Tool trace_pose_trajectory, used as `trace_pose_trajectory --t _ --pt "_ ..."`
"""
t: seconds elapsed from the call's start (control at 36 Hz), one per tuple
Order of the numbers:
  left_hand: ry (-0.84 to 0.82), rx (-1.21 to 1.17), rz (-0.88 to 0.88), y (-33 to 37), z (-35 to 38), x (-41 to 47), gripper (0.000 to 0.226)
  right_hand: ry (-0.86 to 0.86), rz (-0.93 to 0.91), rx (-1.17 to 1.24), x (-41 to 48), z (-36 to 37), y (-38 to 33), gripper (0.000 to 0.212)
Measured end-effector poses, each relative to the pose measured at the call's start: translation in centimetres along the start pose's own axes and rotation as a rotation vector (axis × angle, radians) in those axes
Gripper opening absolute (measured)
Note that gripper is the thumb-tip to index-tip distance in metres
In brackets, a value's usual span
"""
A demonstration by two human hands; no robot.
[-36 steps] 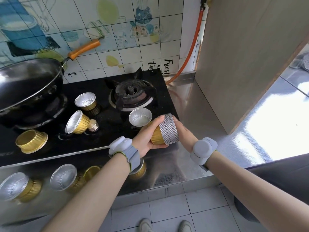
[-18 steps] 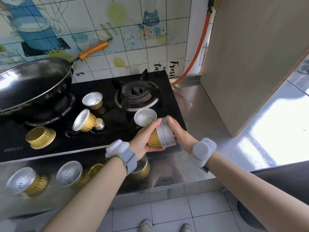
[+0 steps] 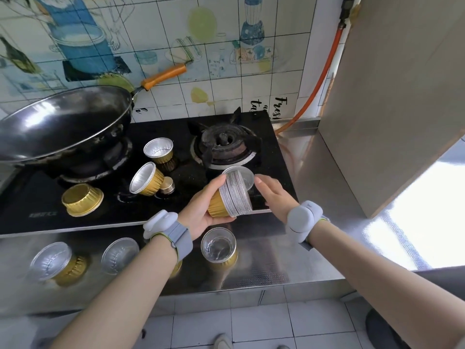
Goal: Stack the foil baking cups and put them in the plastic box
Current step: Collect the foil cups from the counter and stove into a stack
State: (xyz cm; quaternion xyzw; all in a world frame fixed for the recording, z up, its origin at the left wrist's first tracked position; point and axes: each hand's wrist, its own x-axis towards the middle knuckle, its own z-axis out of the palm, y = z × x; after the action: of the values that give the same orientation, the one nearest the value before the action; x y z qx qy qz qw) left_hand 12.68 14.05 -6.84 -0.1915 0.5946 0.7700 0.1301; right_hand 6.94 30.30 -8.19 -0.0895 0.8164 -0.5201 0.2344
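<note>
My left hand (image 3: pixel 201 212) grips a stack of gold foil baking cups (image 3: pixel 230 197) from below, tipped with its silver rims to the right, over the stove's front edge. My right hand (image 3: pixel 273 195) hovers beside the stack's mouth with relaxed fingers and holds nothing. A single cup (image 3: pixel 245 175) stands on the stove just behind the stack. Loose cups lie on the black stove top: one upright (image 3: pixel 158 151), one tipped over (image 3: pixel 146 178), one upside down (image 3: pixel 81 199). Three more sit on the steel counter (image 3: pixel 54 263) (image 3: pixel 119 251) (image 3: pixel 219 246). No plastic box is in view.
A large black wok (image 3: pixel 63 124) with an orange handle fills the left burner. The right burner (image 3: pixel 224 144) is bare. A brass stove knob (image 3: pixel 167 186) sits by the tipped cup. A wooden panel (image 3: pixel 390 96) walls off the right, with an orange hose (image 3: pixel 324 71) beside it.
My right hand has come off the stack's rim and now sits slightly to its right. The left hand still holds the stack, tilted a little more upright.
</note>
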Motion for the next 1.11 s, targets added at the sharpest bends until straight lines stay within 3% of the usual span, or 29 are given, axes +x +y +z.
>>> trace_pose_trajectory --t 0.47,0.61,0.75,0.92,1.11 --pt "0.093 -0.036 -0.005 -0.2 -4.1 0.5 0.054 0.038 0.091 -0.326 3.8 1.8 -0.4 0.044" --pt "0.103 -0.049 -0.001 0.0 -4.4 0.6 0.044 0.106 0.054 -0.204 3.8 1.5 -0.1 0.049" --pt "0.095 -0.045 0.0 -0.1 -4.4 0.7 0.042 0.076 -0.023 -0.001 2.9 1.5 -0.5 0.042" --pt "0.072 -0.062 0.009 -0.1 -4.1 0.9 0.042 0.011 -0.086 -0.015 2.2 2.0 -1.2 0.035" --pt "0.087 -0.099 -0.002 0.0 -3.4 0.9 0.031 -0.034 -0.145 -0.148 2.0 2.2 -1.2 0.064"
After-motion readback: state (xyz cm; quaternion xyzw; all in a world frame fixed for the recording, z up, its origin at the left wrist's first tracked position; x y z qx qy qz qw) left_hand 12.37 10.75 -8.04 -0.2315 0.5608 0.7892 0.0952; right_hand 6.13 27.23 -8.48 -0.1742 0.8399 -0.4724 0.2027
